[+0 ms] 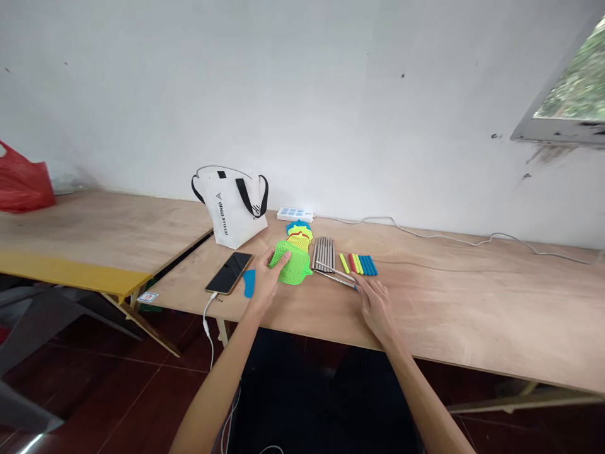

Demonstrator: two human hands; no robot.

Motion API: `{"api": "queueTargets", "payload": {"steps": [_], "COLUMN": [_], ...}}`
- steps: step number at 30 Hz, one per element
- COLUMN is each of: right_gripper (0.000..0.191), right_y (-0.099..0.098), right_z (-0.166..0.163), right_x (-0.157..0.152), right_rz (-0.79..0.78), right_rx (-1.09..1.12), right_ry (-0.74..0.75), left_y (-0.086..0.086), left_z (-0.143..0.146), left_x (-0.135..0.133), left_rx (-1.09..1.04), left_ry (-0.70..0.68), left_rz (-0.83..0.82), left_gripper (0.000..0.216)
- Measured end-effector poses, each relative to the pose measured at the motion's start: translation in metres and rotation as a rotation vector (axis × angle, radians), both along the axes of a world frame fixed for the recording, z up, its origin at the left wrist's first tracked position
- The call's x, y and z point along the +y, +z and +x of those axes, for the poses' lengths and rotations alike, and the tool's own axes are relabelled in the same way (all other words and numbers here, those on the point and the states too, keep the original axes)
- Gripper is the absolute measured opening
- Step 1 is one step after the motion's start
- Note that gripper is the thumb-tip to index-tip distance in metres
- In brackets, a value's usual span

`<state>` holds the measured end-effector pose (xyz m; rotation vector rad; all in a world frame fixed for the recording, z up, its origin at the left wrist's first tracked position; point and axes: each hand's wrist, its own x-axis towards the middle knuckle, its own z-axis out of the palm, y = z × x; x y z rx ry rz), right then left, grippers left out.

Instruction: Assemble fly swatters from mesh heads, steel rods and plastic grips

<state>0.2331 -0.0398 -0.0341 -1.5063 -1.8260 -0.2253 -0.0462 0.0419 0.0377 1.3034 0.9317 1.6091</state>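
Note:
My left hand point(268, 282) pinches a green perforated fly swatter head point(293, 266) by its left edge, thumb on top; its short stub points right. My right hand point(377, 302) has its fingers closed around the near end of a thin metal rod point(336, 273), which slants up to the left. Another metal rod point(338, 279) with a blue end lies just below it, by the fingertips. Beyond them sits a row of metal rods point(324, 249). Yellow swatter heads point(300, 239) and a blue one point(297, 224) overlap behind the green one.
Right of the rods lie short yellow, red and blue foam-like sticks point(366, 265). At left are a phone point(229, 273) on a white cable, a blue piece point(249, 284) and a white bag point(236, 211). A power strip point(295, 214) stands near the wall.

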Motion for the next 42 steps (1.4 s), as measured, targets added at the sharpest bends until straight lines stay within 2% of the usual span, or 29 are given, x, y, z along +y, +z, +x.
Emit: {"api": "queueTargets", "payload": {"steps": [4, 8, 14, 23, 32, 42], "right_gripper": [0.040, 0.040, 0.041, 0.040, 0.041, 0.042], "right_y": [0.003, 0.001, -0.001, 0.002, 0.002, 0.005], "right_z": [0.001, 0.000, -0.001, -0.004, -0.004, -0.006], "right_x": [0.000, 0.001, 0.003, 0.000, 0.001, -0.001], "right_rz": [-0.014, -0.034, -0.026, -0.047, -0.051, -0.066], "right_rx": [0.108, 0.091, 0.052, -0.043, 0.042, -0.013], "right_ry": [0.018, 0.029, 0.023, 0.027, 0.011, 0.027], "left_y": [-0.012, -0.020, -0.017, -0.023, -0.019, -0.021], "left_z": [0.003, 0.007, 0.008, 0.012, 0.013, 0.018], "left_x": [0.006, 0.010, 0.008, 0.009, 0.007, 0.006], "left_rx": [-0.066, -0.115, -0.209, -0.186, -0.249, -0.280], "left_ry": [-0.029, -0.027, -0.077, -0.104, -0.037, -0.089], "left_rz": [-0.067, -0.095, -0.149, -0.148, -0.177, -0.255], "left_gripper": [0.036, 0.039, 0.044, 0.045, 0.045, 0.052]}}
